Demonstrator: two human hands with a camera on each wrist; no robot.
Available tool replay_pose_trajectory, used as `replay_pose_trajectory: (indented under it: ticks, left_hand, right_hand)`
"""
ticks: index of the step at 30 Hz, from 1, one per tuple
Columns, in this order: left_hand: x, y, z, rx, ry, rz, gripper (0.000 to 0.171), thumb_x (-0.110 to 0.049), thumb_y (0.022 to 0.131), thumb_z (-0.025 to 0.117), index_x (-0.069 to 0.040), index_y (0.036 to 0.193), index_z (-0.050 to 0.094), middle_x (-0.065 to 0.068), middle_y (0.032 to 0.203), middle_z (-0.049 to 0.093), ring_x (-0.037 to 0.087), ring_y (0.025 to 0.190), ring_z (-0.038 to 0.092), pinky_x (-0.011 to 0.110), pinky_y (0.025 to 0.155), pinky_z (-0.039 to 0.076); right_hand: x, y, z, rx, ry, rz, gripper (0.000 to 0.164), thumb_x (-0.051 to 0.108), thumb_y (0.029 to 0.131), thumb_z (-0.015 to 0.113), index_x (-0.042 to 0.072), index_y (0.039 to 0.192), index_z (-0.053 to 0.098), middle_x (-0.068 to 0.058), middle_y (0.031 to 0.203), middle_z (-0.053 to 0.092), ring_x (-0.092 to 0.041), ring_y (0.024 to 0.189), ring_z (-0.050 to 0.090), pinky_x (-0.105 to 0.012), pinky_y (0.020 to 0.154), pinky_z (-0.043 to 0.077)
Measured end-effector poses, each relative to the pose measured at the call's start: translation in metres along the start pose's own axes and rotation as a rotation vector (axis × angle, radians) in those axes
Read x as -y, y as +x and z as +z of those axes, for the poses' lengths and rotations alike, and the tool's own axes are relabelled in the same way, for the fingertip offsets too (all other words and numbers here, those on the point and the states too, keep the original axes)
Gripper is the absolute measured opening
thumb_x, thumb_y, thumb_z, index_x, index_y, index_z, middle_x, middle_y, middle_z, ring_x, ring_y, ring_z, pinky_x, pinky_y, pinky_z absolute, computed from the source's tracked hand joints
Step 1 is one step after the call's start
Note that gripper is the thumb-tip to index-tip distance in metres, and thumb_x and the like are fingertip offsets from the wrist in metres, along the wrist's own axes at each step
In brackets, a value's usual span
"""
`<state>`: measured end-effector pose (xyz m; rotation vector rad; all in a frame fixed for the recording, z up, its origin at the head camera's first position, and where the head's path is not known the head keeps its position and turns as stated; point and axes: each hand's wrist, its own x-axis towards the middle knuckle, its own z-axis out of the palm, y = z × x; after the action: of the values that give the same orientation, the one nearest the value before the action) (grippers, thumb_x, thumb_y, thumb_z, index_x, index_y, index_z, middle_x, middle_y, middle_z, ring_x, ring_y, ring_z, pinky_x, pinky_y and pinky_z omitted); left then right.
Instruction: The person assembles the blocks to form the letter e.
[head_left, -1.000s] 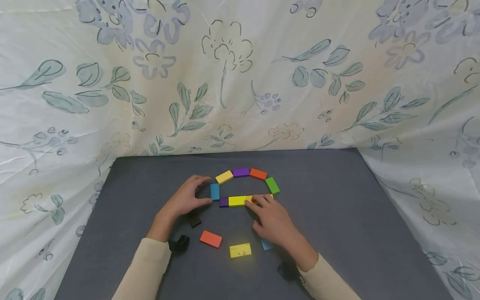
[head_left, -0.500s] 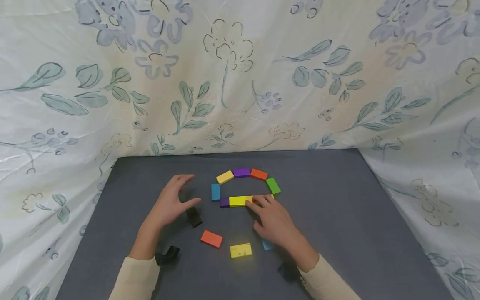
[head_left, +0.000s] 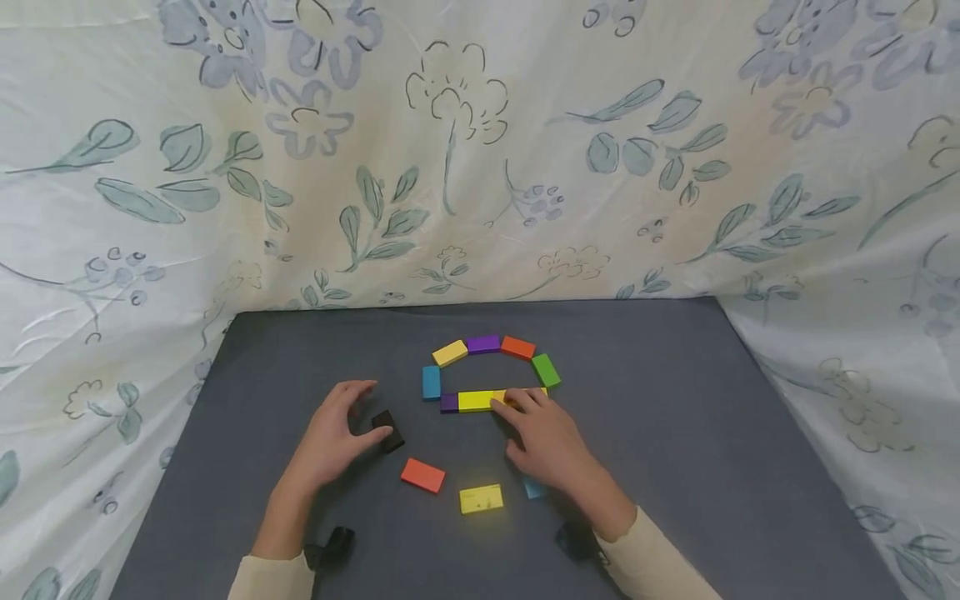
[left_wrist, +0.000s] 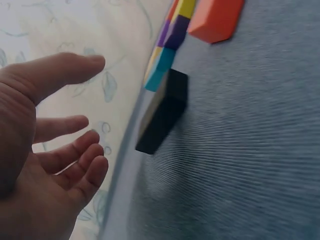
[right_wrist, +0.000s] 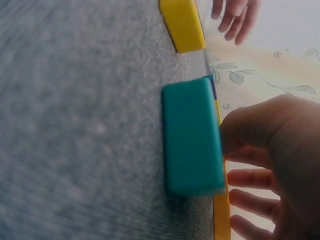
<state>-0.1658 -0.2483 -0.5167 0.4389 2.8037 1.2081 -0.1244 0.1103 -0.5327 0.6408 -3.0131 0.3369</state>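
Observation:
In the head view, my left hand (head_left: pixel 330 437) is beside a black block (head_left: pixel 392 442), thumb and fingers spread apart with nothing between them. The thumb tip overlaps the block there. The left wrist view shows the black block (left_wrist: pixel 167 110) lying beyond the open fingers. My right hand (head_left: pixel 551 442) rests its fingertips on a straight row of blocks, over the orange end, which it partly covers. A yellow block (head_left: pixel 476 402) and a short dark purple block (head_left: pixel 448 403) make up the row's left part. Under the right wrist, a blue block (head_left: pixel 534 487) is partly hidden.
Beyond the row curve a blue block (head_left: pixel 431 382), a pale yellow block (head_left: pixel 449 353), a purple block (head_left: pixel 483 344), a red-orange block (head_left: pixel 517 347) and a green block (head_left: pixel 546 371). Nearer lie a coral block (head_left: pixel 423 475) and a yellow block (head_left: pixel 481 499). Floral cloth (head_left: pixel 480 167) surrounds the dark table.
My left hand has drawn back from the blue block at the arch's left end, going left and then nearer, to the black block. The right hand stays on the row.

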Motion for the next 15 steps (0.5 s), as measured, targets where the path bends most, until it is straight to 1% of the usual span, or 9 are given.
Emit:
replay_pose_trajectory:
  ticks: [6,11,15]
  left_hand:
    - [0.006,-0.017,0.01,-0.011,0.003,-0.022,0.072,-0.022,0.092,0.091,-0.001,0.152,0.057,0.019,0.141,0.058,0.034,0.114,0.062,0.055,0.095,0.055]
    - [0.01,-0.022,0.016,0.0,-0.007,-0.059,0.073,-0.02,0.091,0.092,0.0,0.151,0.057,0.017,0.138,0.058,0.03,0.11,0.062,0.051,0.094,0.055]
    - [0.013,-0.027,0.02,0.013,-0.014,-0.094,0.072,-0.019,0.092,0.091,0.0,0.152,0.056,0.018,0.138,0.057,0.027,0.107,0.061,0.05,0.093,0.054]
  right_hand:
    - [0.002,-0.003,-0.001,-0.007,0.013,-0.008,0.062,0.02,0.092,0.078,0.019,0.153,0.065,-0.006,0.147,0.059,-0.027,0.131,0.052,-0.046,0.101,0.057]
    - [0.0,-0.001,-0.001,-0.036,0.013,-0.012,0.06,0.019,0.092,0.078,0.019,0.151,0.067,-0.005,0.146,0.06,-0.026,0.129,0.053,-0.045,0.1,0.057]
    - [0.0,0.0,0.0,-0.035,0.011,-0.012,0.061,0.02,0.092,0.078,0.019,0.151,0.067,-0.005,0.146,0.06,-0.026,0.129,0.053,-0.045,0.1,0.057]
